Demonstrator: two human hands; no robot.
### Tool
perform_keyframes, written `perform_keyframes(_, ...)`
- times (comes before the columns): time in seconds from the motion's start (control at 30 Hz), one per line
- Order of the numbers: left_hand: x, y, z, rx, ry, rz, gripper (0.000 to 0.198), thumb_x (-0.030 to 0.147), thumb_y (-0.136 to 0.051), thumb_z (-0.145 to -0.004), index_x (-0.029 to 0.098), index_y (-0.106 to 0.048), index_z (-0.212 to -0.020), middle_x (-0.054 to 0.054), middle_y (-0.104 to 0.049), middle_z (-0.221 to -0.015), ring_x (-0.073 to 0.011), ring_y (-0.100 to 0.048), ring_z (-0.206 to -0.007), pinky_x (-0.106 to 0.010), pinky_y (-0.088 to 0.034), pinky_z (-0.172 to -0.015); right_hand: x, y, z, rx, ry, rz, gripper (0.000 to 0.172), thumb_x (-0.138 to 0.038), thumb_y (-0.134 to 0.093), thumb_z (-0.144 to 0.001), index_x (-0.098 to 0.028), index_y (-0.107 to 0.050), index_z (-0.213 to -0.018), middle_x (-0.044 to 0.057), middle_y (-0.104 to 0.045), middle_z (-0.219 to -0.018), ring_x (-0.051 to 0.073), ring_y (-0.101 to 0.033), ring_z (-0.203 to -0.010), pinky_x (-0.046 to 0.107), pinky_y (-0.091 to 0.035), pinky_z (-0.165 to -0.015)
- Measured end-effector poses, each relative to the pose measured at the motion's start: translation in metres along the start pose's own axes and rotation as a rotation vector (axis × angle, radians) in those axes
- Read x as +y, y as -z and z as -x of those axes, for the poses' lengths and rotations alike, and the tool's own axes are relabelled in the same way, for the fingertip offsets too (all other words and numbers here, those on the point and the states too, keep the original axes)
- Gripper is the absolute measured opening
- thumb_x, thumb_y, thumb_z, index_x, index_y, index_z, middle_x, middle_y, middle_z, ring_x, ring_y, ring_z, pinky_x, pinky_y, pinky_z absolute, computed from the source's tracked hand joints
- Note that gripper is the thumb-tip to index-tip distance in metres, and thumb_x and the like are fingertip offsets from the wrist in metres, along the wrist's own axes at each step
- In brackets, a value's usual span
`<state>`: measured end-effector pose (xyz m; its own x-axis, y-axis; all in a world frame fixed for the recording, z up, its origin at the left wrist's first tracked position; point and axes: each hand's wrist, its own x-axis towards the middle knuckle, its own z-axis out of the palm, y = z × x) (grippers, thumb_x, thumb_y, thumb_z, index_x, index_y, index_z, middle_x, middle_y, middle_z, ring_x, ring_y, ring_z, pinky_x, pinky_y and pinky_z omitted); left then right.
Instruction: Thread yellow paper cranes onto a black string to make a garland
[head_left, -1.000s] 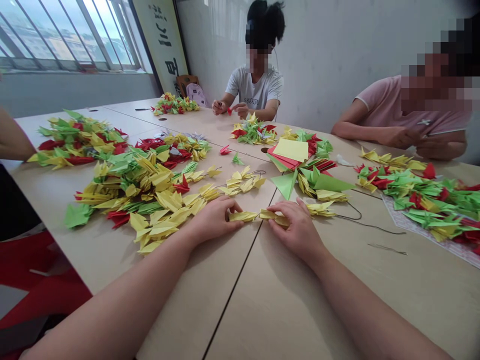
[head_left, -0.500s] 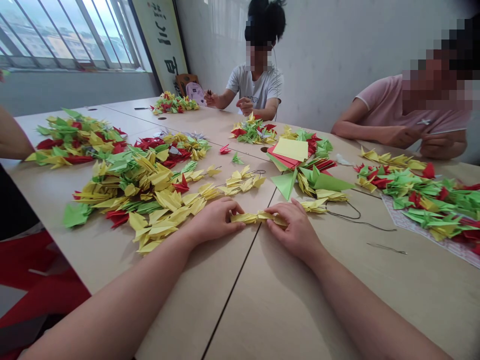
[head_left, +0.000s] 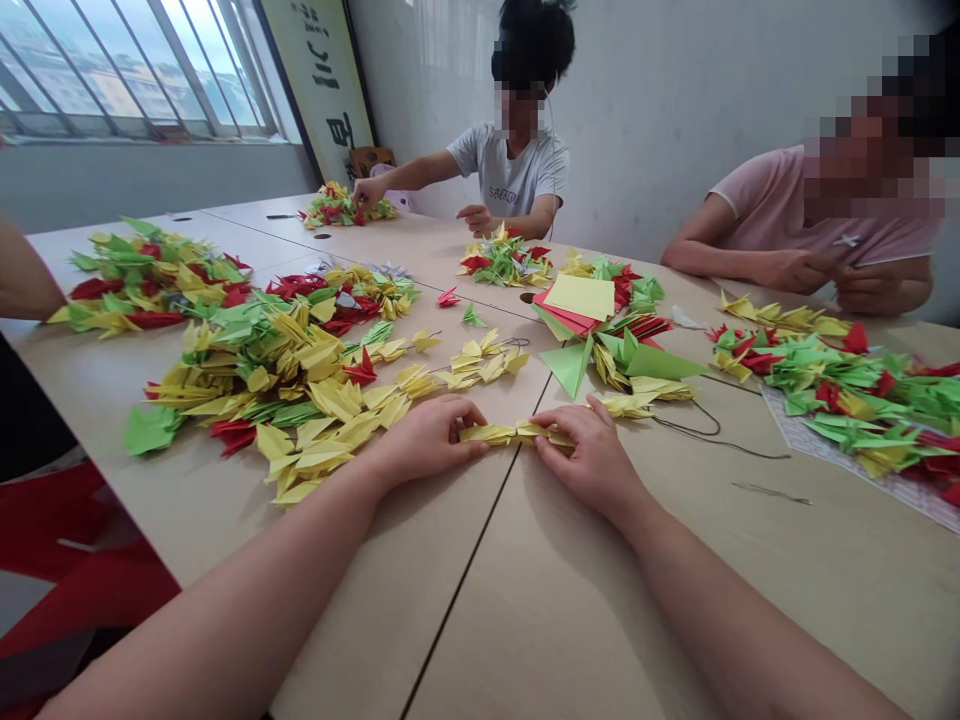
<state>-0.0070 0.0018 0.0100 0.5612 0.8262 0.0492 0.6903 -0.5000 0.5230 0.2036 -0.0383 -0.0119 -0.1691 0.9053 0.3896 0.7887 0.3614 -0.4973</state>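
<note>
While grasped by left hand (head_left: 427, 440) and right hand (head_left: 589, 465), threaded yellow paper cranes (head_left: 514, 434) are held over the worktop (head_left: 465, 560).

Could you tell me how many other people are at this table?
3: white T-shirt opposite, pink T-shirt right, a bare arm at left edge; others may be hidden.

A strand of small yellow origami cranes (head_left: 510, 433) lies flat and roughly level, its ends pinched between the left hand (head_left: 427, 440) and right hand (head_left: 592, 450). Past the right hand, more yellow cranes (head_left: 628, 404) lie folded, followed by a dark cord (head_left: 712, 440) trailing rightward.
</note>
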Motion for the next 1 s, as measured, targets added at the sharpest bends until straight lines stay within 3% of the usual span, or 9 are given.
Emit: perform_keyframes(1.0, 0.0009, -0.0010, 0.0008, -0.001, -0.013, -0.002, 0.027, 0.040, -0.057, -0.071, 0.021, -0.059, -0.091, 0.000, -0.056, -0.079, -0.0123, -0.050, -0.068, -0.024, -0.041, -0.065, -0.0008, 0.0015, 0.0000, -0.007, 0.076, -0.047, 0.015, -0.024, -0.052, -0.076, -0.022, -0.061, -0.088, 0.002, -0.065, -0.089, 0.018, -0.057, -0.089, 0.043, -0.022, -0.100)
